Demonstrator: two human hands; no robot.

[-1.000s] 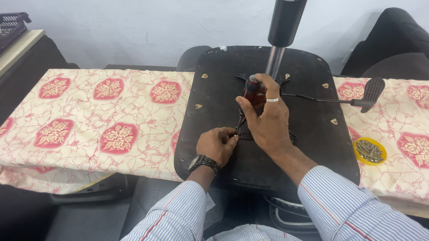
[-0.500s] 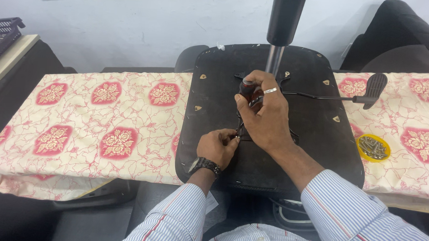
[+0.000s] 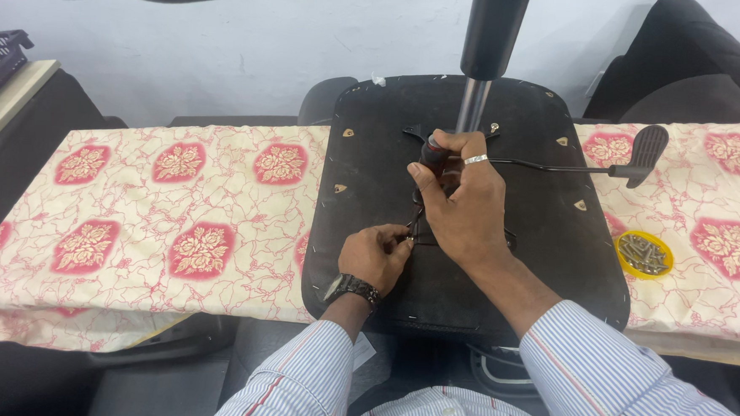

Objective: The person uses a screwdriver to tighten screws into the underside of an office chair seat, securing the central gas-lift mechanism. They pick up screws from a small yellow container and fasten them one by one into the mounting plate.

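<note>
While screwdriver [image 3: 434,155] clamped in right hand [image 3: 463,206], left hand [image 3: 376,255] pinching screw at chair seat underside [image 3: 545,242]. Mechanism plate partly fastened; spare screws in yellow lid [image 3: 644,254].

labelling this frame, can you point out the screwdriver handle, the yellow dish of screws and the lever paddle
screwdriver handle [image 3: 434,153], head view, dark grip showing above the right hand's thumb
yellow dish of screws [image 3: 630,239], head view, yellow rim at its upper left
lever paddle [image 3: 647,147], head view, middle of the black flat end
</note>
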